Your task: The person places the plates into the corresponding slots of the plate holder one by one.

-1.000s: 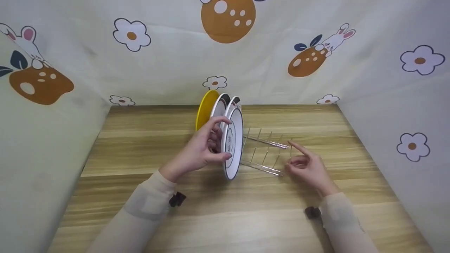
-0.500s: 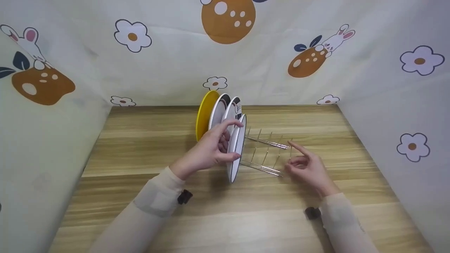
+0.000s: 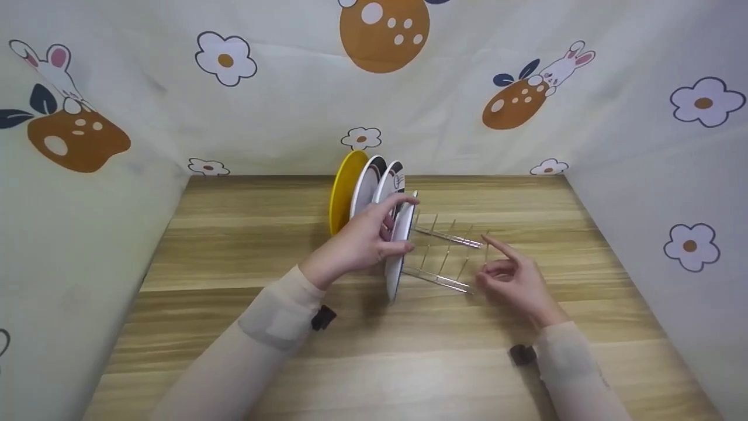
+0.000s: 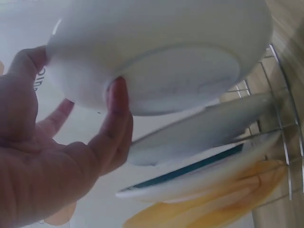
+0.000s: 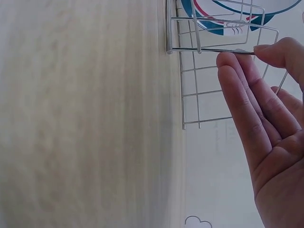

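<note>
My left hand [image 3: 359, 240] grips a white plate with a dark rim [image 3: 398, 266] by its edge, thumb on one face and fingers on the other. The plate stands nearly on edge over the wire dish rack [image 3: 450, 283]; its underside, with a foot ring, fills the top of the left wrist view. Whether its lower edge touches the rack is hidden. My right hand [image 3: 517, 286] pinches the end wire of the rack between thumb and fingers, seen closely in the right wrist view. To the left of the held plate, a yellow plate [image 3: 343, 187] and two white patterned plates [image 3: 363, 190] stand upright in the rack.
A wooden tabletop [image 3: 409, 362] lies under the rack. Pale cloth walls [image 3: 280, 105] printed with flowers and oranges enclose its back and sides. Thin upright wires [image 3: 447, 251] rise from the rack's right part, between my hands.
My left hand has moved right with the white plate, and the plate has turned from showing its inner face to almost edge-on. The right hand stays at the rack's end.
</note>
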`<state>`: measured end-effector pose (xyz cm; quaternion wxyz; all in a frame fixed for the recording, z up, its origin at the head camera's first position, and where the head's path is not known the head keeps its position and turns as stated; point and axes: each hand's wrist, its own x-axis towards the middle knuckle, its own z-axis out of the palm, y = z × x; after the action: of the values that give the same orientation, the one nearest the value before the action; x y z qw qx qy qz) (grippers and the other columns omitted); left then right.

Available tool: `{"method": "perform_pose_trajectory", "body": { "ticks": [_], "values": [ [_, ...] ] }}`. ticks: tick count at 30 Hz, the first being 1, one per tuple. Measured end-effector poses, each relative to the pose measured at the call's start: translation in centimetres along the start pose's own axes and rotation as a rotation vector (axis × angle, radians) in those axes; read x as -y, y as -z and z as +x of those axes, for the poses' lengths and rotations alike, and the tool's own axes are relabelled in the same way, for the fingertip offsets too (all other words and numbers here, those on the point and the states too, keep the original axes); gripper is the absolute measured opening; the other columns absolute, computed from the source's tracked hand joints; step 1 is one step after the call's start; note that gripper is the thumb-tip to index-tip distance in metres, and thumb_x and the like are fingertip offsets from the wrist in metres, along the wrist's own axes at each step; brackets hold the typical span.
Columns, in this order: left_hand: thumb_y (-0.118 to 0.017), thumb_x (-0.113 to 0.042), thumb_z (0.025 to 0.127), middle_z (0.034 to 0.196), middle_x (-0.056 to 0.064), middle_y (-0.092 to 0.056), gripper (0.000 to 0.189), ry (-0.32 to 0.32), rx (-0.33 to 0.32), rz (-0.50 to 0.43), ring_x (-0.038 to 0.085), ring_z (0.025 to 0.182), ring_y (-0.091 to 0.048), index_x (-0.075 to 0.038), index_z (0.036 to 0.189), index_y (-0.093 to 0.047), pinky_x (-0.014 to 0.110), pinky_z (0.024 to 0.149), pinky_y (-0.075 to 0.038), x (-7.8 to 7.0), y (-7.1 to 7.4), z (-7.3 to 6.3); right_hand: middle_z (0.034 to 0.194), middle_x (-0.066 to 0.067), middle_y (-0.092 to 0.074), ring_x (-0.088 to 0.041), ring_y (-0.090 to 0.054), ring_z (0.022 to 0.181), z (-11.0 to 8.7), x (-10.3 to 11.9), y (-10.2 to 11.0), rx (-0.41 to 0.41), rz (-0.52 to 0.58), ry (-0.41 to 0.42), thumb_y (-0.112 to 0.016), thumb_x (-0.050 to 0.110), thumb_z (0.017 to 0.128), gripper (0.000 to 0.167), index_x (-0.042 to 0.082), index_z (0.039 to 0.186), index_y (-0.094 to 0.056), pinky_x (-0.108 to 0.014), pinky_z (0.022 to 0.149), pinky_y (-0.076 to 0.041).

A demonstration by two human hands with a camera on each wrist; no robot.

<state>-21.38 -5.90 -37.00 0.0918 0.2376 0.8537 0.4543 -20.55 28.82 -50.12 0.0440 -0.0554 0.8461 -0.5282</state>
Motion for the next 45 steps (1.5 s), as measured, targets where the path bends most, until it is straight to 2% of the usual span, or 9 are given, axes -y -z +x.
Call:
{"method": "perform_pose_trajectory", "body": {
  "ticks": [5, 11, 15, 19, 28, 30, 33, 39, 45],
  "values": [
    [-0.079, -0.023, 0.09, 0.117, 0.015, -0.054, 0.07, 0.054, 0.022, 0.036, 0.023, 0.1, -0.057, -0.034, 0.15, -0.044, 0.029, 0.07, -0.059, -1.2, -0.9, 0.9, 0.097, -0.015, -0.078, -0.021, -0.077, 0.089, -0.1, -0.5, -0.2, -0.014, 0.011, 0.037, -0.084, 0.003, 0.082, 0.085, 0.032, 0.154, -0.048, -0.029, 0.084, -0.063],
    [-0.07, -0.016, 0.096, 0.129, 0.022, -0.046, 0.063, 0.061, 0.026, -0.086, 0.027, 0.103, -0.062, -0.031, 0.151, -0.043, 0.032, 0.07, -0.063, -1.1, -1.5, 2.6, 0.099, -0.015, -0.078, -0.021, -0.076, 0.091, -0.3, -0.5, -0.3, -0.014, 0.032, 0.024, -0.083, 0.001, 0.082, 0.087, 0.033, 0.155, -0.047, -0.029, 0.086, -0.062],
    [-0.067, -0.015, 0.098, 0.105, 0.016, -0.059, 0.059, 0.039, 0.014, -0.181, 0.02, 0.084, -0.063, -0.028, 0.151, -0.043, 0.03, 0.066, -0.062, -0.3, -1.7, 3.6, 0.099, -0.017, -0.078, -0.023, -0.077, 0.092, -0.3, -0.6, -0.2, -0.007, 0.036, 0.016, -0.083, 0.001, 0.082, 0.087, 0.031, 0.155, -0.046, -0.029, 0.086, -0.062],
    [-0.065, -0.016, 0.099, 0.086, 0.01, -0.059, 0.055, 0.048, -0.024, -0.235, 0.017, 0.074, -0.06, -0.026, 0.15, -0.045, 0.03, 0.062, -0.059, 0.0, -1.9, 4.5, 0.099, -0.018, -0.078, -0.024, -0.077, 0.091, -0.3, -0.6, -0.2, -0.009, 0.038, 0.01, -0.083, 0.003, 0.082, 0.086, 0.032, 0.155, -0.047, -0.029, 0.086, -0.063],
    [-0.059, -0.019, 0.103, 0.116, 0.018, -0.06, 0.052, 0.095, -0.123, -0.247, 0.017, 0.085, -0.057, -0.018, 0.152, -0.042, 0.028, 0.07, -0.053, -0.1, -2.1, 6.1, 0.101, -0.018, -0.077, -0.028, -0.077, 0.093, -0.2, -0.1, -0.2, -0.005, 0.031, -0.004, -0.084, 0.003, 0.082, 0.087, 0.035, 0.154, -0.047, -0.029, 0.086, -0.062],
    [-0.058, -0.019, 0.103, 0.113, 0.016, -0.059, 0.051, 0.098, -0.147, -0.239, 0.017, 0.086, -0.053, -0.018, 0.151, -0.043, 0.027, 0.071, -0.048, 0.0, -2.2, 6.3, 0.1, -0.019, -0.077, -0.029, -0.077, 0.094, -0.1, -0.1, -0.3, -0.002, 0.037, -0.002, -0.083, 0.002, 0.083, 0.087, 0.034, 0.155, -0.047, -0.029, 0.086, -0.062],
    [-0.056, -0.018, 0.103, 0.112, 0.013, -0.056, 0.048, 0.101, -0.19, -0.222, 0.018, 0.093, -0.047, -0.018, 0.15, -0.046, 0.028, 0.078, -0.043, 0.1, -2.3, 6.6, 0.1, -0.019, -0.077, -0.03, -0.077, 0.093, -0.1, -0.1, -0.3, -0.001, 0.039, -0.004, -0.083, 0.003, 0.083, 0.086, 0.033, 0.155, -0.047, -0.03, 0.086, -0.063],
    [-0.053, -0.014, 0.102, 0.139, 0.017, -0.054, 0.046, 0.118, -0.247, -0.203, 0.028, 0.113, -0.044, -0.018, 0.147, -0.047, 0.038, 0.095, -0.042, 0.1, -2.7, 7.1, 0.099, -0.019, -0.077, -0.031, -0.077, 0.092, 0.0, 0.0, -0.3, -0.004, 0.039, -0.012, -0.083, 0.002, 0.083, 0.086, 0.033, 0.155, -0.047, -0.03, 0.084, -0.063],
    [-0.051, -0.012, 0.103, 0.133, 0.023, -0.056, 0.045, 0.136, -0.269, -0.215, 0.027, 0.102, -0.047, -0.019, 0.147, -0.046, 0.034, 0.085, -0.043, -0.1, -3.0, 7.0, 0.1, -0.019, -0.077, -0.03, -0.077, 0.093, 0.0, 0.0, -0.1, 0.0, 0.028, -0.014, -0.083, 0.002, 0.083, 0.086, 0.034, 0.155, -0.047, -0.029, 0.085, -0.063]
  ]
}}
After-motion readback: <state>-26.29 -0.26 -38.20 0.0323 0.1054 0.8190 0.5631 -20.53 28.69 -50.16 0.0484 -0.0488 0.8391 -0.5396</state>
